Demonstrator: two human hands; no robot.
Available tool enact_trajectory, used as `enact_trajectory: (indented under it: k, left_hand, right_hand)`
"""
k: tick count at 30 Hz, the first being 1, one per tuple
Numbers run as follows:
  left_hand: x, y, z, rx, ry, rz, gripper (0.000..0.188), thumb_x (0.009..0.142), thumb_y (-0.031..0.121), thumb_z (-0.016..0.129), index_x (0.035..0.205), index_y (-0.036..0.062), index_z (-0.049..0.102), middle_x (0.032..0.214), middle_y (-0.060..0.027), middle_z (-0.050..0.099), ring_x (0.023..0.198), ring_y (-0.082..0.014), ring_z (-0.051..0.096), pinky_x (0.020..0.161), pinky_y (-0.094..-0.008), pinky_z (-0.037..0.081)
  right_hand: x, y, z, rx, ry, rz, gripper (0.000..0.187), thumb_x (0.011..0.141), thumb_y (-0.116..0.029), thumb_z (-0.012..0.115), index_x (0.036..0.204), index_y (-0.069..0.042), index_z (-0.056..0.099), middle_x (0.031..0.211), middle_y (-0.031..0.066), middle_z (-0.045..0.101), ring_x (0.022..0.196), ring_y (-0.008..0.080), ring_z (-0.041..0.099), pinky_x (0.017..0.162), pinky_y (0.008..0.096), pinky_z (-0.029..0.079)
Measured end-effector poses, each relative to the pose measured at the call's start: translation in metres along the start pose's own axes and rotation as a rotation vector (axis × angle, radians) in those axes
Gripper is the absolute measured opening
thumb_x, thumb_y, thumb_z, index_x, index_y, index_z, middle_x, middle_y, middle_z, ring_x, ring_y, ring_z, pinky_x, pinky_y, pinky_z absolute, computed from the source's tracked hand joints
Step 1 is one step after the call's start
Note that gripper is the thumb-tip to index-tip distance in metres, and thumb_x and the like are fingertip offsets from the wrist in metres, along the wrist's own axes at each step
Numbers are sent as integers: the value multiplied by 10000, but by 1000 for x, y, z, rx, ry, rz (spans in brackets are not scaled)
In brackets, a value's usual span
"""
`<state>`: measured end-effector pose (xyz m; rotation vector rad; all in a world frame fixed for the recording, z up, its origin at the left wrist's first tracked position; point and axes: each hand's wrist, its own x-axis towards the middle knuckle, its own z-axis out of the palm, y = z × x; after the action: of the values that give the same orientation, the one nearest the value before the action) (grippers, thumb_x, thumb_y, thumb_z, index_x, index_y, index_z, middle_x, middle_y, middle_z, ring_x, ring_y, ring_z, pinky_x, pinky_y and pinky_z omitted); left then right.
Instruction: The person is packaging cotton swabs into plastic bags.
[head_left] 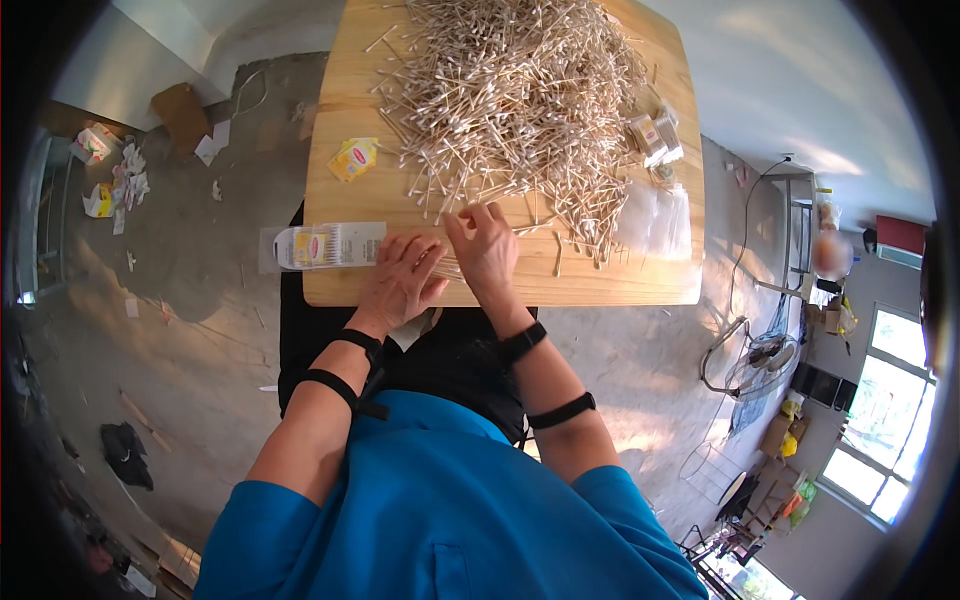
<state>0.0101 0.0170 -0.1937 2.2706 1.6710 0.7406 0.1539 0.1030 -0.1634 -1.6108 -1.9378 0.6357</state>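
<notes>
A big heap of loose cotton swabs (520,90) with pale sticks and white tips covers much of the wooden table (350,205). At the near edge, my left hand (402,282) bends its fingers over a small bundle of cotton swabs (450,269). Close beside it, my right hand (487,250) is closed with curled fingers at the heap's near side. Whatever sits in its fingertips is hidden. Left of my left hand lies a clear plastic pack (318,246) holding swabs and a yellow card.
Small yellow printed cards (353,158) lie left of the heap. On the right are clear plastic bags (655,220) and filled small packs (655,137). Scraps of paper (130,185) litter the floor at left. A fan (765,355) stands on the right.
</notes>
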Motion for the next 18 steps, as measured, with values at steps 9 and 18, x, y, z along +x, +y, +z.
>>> enact_trajectory:
  k: [9, 18]
  left_hand:
    - [0, 1, 0, -28, -7, -14, 494, 797, 279, 742, 1229, 89, 596, 1289, -80, 535, 1266, -295, 464, 1085, -472, 353]
    - [1, 2, -1, -60, -4, -21, 495, 789, 253, 743, 1230, 85, 593, 1289, -85, 522, 1268, -299, 458, 1085, -481, 346]
  right_hand:
    - [13, 32, -11, -4, 43, 50, 86, 832, -130, 711, 822, -51, 680, 776, 102, 660, 689, 295, 659, 605, 402, 497]
    - [-19, 29, -36, 9, -160, -44, 95, 849, -146, 714, 916, -86, 684, 879, 90, 647, 722, 314, 657, 625, 419, 511]
